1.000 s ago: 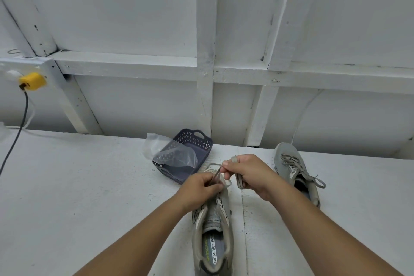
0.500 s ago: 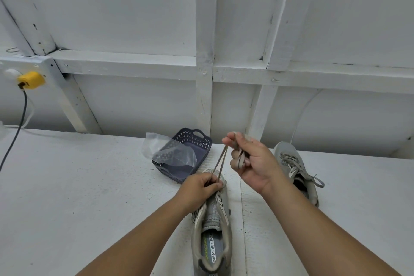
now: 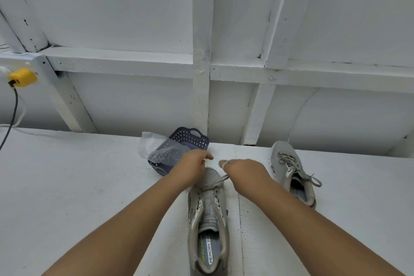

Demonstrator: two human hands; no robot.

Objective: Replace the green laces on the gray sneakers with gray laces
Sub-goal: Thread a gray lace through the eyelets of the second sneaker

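near sneaker [image 3: 208, 215]: gray, lies on the white surface [image 3: 78, 186], toe pointing away from the person, heel at the bottom edge of the view; insole print reads "MEMORY FO", rest hidden
gray lace [image 3: 220, 180]: thin strand runs from the lowest eyelets near the toe up and right to the right hand; only the front eyelets look threaded, the upper ones look bare
left hand [image 3: 193, 167]: over the toe of the near sneaker, back of hand to camera, fingers curled, one fingertip pointing right; whether it pinches a lace end cannot be told
right hand [image 3: 244, 171]: just right of the toe, fingers curled, thumb and finger pinch the gray lace; the strand looks taut
hands: close together, a small gap between them above the toe
far sneaker [image 3: 291, 172]: gray, on the surface to the right, well apart from the near one, fully laced in gray and tied, a loop and loose ends trailing right
basket [image 3: 190, 141]: dark blue perforated plastic, on the surface just behind the left hand
clear plastic bag [image 3: 161, 148]: draped over the basket's left side
yellow plug [image 3: 21, 77]: on the wall at far left, dark cable [image 3: 13, 114] hanging down
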